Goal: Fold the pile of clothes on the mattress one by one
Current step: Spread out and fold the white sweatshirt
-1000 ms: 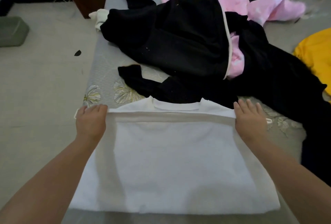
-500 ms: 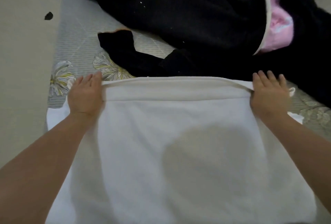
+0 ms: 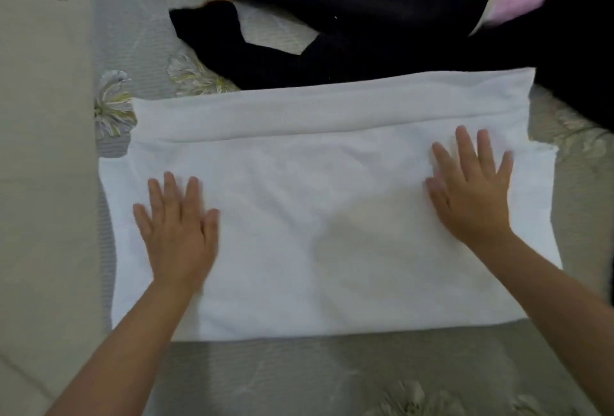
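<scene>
Where no writing shows, left hand (image 3: 177, 233), right hand (image 3: 471, 194), flat on white garment (image 3: 319, 216)

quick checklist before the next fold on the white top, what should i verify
1. Left hand flat on the white garment, fingers straight: ok.
2. Right hand flat on it too: ok.
3. Folded band along the far edge lies even: ok.
4. Surface smooth: not ok, faint creases near the right hand.
5. Far edge clear of the black clothes: not ok, it meets or overlaps them.
6. Garment fully on the mattress: cannot tell, its left edge lies near the mattress side.
</scene>
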Demonstrator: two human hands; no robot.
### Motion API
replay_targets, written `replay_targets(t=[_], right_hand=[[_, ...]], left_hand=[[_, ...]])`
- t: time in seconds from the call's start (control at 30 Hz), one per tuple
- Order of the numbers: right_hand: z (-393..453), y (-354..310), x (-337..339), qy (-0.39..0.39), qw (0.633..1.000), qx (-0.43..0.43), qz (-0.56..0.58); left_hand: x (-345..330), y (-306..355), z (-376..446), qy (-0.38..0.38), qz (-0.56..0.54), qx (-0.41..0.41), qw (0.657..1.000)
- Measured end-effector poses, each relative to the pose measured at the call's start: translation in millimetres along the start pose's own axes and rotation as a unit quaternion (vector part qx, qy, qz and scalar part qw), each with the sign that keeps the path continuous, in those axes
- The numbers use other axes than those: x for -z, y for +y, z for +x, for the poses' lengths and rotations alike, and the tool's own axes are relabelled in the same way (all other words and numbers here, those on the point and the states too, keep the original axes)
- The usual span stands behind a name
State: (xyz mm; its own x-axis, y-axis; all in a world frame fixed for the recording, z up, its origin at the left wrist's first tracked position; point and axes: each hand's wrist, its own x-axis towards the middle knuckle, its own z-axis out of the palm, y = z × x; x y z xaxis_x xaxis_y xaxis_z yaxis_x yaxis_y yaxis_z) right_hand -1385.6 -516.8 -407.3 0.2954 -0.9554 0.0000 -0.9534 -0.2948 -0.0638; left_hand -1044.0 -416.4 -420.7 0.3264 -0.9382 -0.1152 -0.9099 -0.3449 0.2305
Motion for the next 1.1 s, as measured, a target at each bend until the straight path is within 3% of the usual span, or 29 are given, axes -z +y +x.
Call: replay_targets(t=[0.1, 0.17, 0.3, 0.4, 0.5, 0.53, 0.6, 0.73, 0.97, 1.1], right_hand=[[-50.0, 12.5, -8.1, -0.132, 0.981, -0.135, 0.053], [-74.2, 25.6, -9.7, -0.146, 0.969, -0.193, 0.056], [-91.5, 24.8, -3.9, -0.165, 0.957, -0.232, 0.046], [-102.3, -1.9, 7.4, -0.161, 0.974, -0.151, 0.056], [-142.7, -31.3, 12.5, -0.163, 0.98, 0.113, 0.025], [-154.9, -35.4, 10.9, -0.167, 0.973, 0.161, 0.001], [-164.6, -36.7, 6.7, -0.182, 0.97, 0.158, -0.02], [-155.7, -32.0, -1.6, -0.124, 0.988, 0.091, -0.027], [-159.6, -27.4, 7.1, -0.109, 0.99, 0.085, 0.018], [-188.0, -25.3, 19.2, -0.184, 0.981, 0.067, 0.006]], left_hand=[[-2.5, -32.0, -48.5, -0.046, 0.03, 0.101, 0.993], [-1.2, -44.7, -65.3, -0.07, 0.052, 0.123, 0.989], [-0.1, -43.7, -68.6, -0.106, 0.065, 0.135, 0.983], [6.3, -26.4, -75.8, -0.096, 0.031, 0.062, 0.993], [7.2, -8.8, -115.8, -0.12, 0.034, -0.165, 0.978], [7.0, -7.6, -128.9, -0.141, 0.039, -0.195, 0.97], [3.5, -14.5, -141.3, -0.151, 0.035, -0.22, 0.963], [1.2, -24.9, -131.5, -0.105, 0.062, -0.242, 0.963], [14.0, -17.4, -133.2, -0.073, 0.046, -0.241, 0.967], [24.6, -15.1, -167.0, -0.079, 0.05, -0.268, 0.959]])
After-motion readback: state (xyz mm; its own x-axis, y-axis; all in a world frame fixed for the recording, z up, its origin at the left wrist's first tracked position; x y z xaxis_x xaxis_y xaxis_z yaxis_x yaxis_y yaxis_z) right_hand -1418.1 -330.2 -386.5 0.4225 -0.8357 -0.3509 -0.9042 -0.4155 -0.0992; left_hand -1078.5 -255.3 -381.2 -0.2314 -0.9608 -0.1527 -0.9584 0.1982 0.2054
